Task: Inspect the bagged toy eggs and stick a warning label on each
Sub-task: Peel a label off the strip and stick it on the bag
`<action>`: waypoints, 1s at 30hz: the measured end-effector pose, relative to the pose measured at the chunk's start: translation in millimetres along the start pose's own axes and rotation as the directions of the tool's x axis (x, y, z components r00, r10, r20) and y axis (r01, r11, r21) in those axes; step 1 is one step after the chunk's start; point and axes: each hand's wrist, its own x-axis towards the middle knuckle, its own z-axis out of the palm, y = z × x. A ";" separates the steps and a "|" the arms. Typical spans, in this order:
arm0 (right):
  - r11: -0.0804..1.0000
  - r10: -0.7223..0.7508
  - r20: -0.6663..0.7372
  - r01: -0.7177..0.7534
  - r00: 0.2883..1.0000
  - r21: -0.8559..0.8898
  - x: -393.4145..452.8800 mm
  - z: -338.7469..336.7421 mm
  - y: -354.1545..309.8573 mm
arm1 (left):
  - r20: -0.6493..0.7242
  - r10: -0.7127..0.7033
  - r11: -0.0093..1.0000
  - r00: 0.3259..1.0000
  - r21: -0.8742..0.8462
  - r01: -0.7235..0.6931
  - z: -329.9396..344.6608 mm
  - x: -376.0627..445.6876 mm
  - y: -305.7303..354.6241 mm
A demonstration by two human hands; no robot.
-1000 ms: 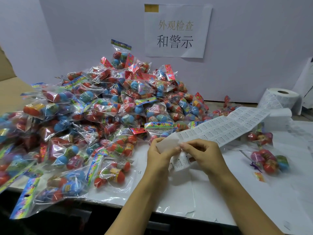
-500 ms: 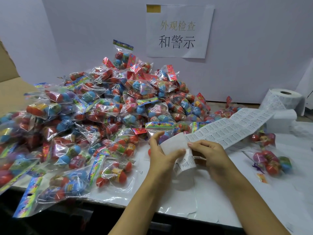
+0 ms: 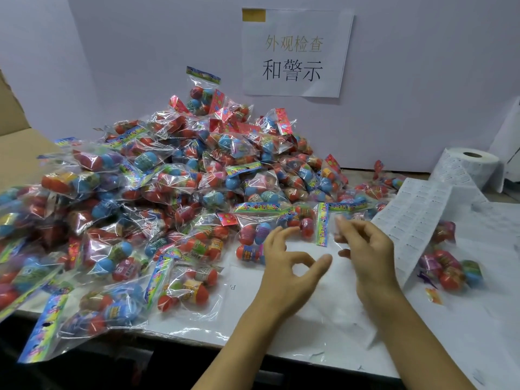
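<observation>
Clear crinkly plastic dominates: a big heap of bagged toy eggs (image 3: pixel 174 192) is piled against the wall over the left and centre of the white table (image 3: pixel 464 333), with a printed sign (image 3: pixel 295 52) taped above it. A label strip (image 3: pixel 416 220) is run down from a roll (image 3: pixel 470 164) at far right and is draped over the table edge of the work area, just right of the hands. A few separate bags (image 3: pixel 450 268) are seen right of the strip, apart from the heap.

The nearest candidate bag (image 3: pixel 298 223) is found at the heap's front edge, directly beyond both hands, its bright header card (image 3: pixel 322 226) standing roughly upright, so the long axis is judged to run away from the person. It is lying between the two hands' fingertips, slightly closer to the left.

The left hand (image 3: pixel 284 266) is held over bare table, thumb and forefinger curved into a loose ring, other fingers raised toward that bag; nothing is gripped. The right hand (image 3: pixel 365 249) is blurred, fingers half curled, tips near the header card; whether a peeled label is pinched there cannot be told.

Next move is judged to need a short forward reach, left hand first, with the label placed from the right.
</observation>
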 end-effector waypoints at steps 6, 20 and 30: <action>0.858 -0.380 0.176 0.417 0.908 -0.298 -18.1 9.4 -1.8 | -0.072 -0.176 0.875 0.982 -0.468 0.123 -5.5 6.4 10.9; 0.994 -0.032 0.420 0.073 0.907 -0.083 -14.9 10.6 -0.7 | -0.124 -0.308 0.799 0.943 -0.573 0.185 -11.0 10.2 9.0; 0.995 -0.027 0.440 0.065 0.898 -0.071 -9.3 7.2 2.9 | -0.221 -0.182 0.947 0.958 -0.301 0.111 -8.4 6.7 3.8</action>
